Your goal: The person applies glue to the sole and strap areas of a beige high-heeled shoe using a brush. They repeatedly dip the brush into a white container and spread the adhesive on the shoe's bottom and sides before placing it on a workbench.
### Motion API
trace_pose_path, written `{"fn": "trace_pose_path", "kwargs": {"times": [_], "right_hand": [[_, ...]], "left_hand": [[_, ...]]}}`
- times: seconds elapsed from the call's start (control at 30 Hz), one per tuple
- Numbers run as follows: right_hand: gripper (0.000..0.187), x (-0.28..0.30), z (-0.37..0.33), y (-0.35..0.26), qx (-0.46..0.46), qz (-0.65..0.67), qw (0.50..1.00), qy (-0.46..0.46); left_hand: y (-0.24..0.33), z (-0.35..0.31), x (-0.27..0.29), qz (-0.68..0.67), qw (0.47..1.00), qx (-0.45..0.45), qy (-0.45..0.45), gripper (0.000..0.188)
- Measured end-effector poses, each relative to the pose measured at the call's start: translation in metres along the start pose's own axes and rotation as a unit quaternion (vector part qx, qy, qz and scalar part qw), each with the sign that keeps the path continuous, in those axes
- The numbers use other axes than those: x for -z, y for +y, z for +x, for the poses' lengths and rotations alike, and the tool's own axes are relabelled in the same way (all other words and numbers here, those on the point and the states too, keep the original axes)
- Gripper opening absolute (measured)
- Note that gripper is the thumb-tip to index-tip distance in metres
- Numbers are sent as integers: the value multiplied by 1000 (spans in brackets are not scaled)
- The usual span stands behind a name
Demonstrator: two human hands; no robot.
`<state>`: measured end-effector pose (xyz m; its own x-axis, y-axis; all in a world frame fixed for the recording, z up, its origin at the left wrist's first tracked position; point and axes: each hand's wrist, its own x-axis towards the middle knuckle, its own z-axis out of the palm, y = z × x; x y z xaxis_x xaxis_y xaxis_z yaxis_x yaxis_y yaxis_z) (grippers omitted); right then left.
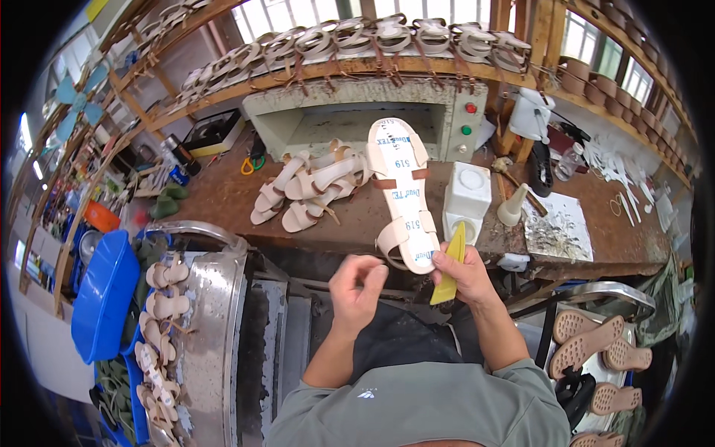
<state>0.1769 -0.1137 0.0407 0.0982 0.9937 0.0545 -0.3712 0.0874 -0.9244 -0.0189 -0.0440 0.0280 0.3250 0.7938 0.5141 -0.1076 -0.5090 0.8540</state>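
Note:
A beige sandal stands up before me, its pale underside with blue print turned my way. Beige straps wrap its sides, and a thin brown strap crosses the middle. My right hand grips its lower end, along with a flat yellow pointed piece, perhaps a plastic scraper. My left hand is just left of that end, apart from it, fingers curled into a pinch; whatever they may hold is hidden. Several similar sandals lie heaped on the bench to the left.
Behind the sandal is a box-like machine with red and green buttons. A white container and a cone-shaped nozzle stand right of it. Sandals line the shelf above. Tan soles lie at lower right; blue baskets stand left.

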Motion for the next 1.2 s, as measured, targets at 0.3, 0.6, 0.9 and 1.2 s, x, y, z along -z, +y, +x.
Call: {"fn": "trace_pose_path", "kwargs": {"times": [0.3, 0.6, 0.9, 1.2], "right_hand": [[22, 10, -4, -27, 67, -142, 987, 40], [19, 84, -57, -56, 203, -38, 955, 213], [20, 145, -64, -45, 219, -3, 927, 304], [20, 169, -66, -49, 232, 9, 917, 324]], "left_hand": [[23, 44, -49, -290, 934, 176, -113, 16], [83, 312, -198, -322, 901, 115, -268, 12], [52, 494, -356, -302, 906, 194, -224, 8], [13, 507, -393, -241, 922, 222, -206, 14]]}}
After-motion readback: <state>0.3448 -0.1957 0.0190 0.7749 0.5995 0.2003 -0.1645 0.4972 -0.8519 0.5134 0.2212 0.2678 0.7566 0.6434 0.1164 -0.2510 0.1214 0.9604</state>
